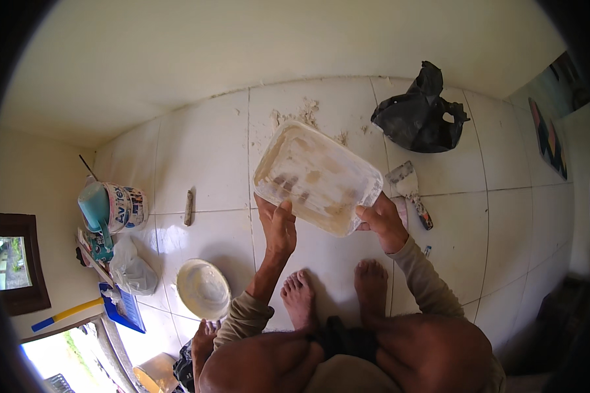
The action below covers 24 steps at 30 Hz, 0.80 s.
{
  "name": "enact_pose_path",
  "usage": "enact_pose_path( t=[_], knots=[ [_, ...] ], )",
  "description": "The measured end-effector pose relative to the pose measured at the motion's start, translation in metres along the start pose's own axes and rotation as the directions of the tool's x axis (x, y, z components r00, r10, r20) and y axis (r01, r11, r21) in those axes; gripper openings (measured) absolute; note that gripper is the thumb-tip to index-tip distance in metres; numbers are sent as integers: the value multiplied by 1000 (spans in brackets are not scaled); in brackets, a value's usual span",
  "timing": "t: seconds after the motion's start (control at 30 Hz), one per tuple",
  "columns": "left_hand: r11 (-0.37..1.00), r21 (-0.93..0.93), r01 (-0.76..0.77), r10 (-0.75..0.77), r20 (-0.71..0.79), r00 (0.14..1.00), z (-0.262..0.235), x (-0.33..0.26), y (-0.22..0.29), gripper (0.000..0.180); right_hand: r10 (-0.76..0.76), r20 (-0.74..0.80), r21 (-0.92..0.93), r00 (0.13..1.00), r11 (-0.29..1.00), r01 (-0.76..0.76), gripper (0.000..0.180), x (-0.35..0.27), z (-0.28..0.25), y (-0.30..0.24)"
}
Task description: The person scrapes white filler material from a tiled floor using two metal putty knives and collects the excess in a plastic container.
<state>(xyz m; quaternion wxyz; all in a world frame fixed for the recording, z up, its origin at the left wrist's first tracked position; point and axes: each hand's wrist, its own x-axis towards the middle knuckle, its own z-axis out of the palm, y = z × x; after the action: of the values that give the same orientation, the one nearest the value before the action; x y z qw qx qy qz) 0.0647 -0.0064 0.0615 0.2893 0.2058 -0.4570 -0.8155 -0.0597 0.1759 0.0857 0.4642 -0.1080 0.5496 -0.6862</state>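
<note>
Fingers (283, 213) of the left hand (278, 229) are closing on the near edge of a clear tub (316, 177), some showing through its smeared plastic. The right hand (381, 221) is gripping the tub's right corner, its fingers curling underneath and mostly hidden. The tub is hanging tilted above the tiled floor (203, 157), in front of the bare feet (334, 291). A scraper (410, 191) is lying just right of it, its handle partly covered by the right hand. The lid (203, 288) is lying left of the feet.

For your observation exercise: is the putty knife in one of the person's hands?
No. The putty knife lies on the floor tiles, while both hands hold the plastic tray.
</note>
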Motion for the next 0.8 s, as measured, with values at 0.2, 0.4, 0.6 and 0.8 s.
enact_pose_path(
  t=[0.2,0.4,0.6,0.8],
  knots=[
    [998,-8,-58,58,43,997,-4,-7,-14,78,13,38,-124,999,992,-8,44,-3,-29,11],
    [1000,-2,-6,6,90,996,-20,-12,-18,79,-137,74,-128,988,981,146,75,-5,-26,8],
    [999,7,40,-40,42,998,-25,-14,-18,83,-234,142,-182,962,949,258,82,-5,-32,13],
    [968,244,-65,71,-13,997,-42,-10,-6,107,-496,-349,-830,795,558,-17,37,-21,-160,73]
  ],
)
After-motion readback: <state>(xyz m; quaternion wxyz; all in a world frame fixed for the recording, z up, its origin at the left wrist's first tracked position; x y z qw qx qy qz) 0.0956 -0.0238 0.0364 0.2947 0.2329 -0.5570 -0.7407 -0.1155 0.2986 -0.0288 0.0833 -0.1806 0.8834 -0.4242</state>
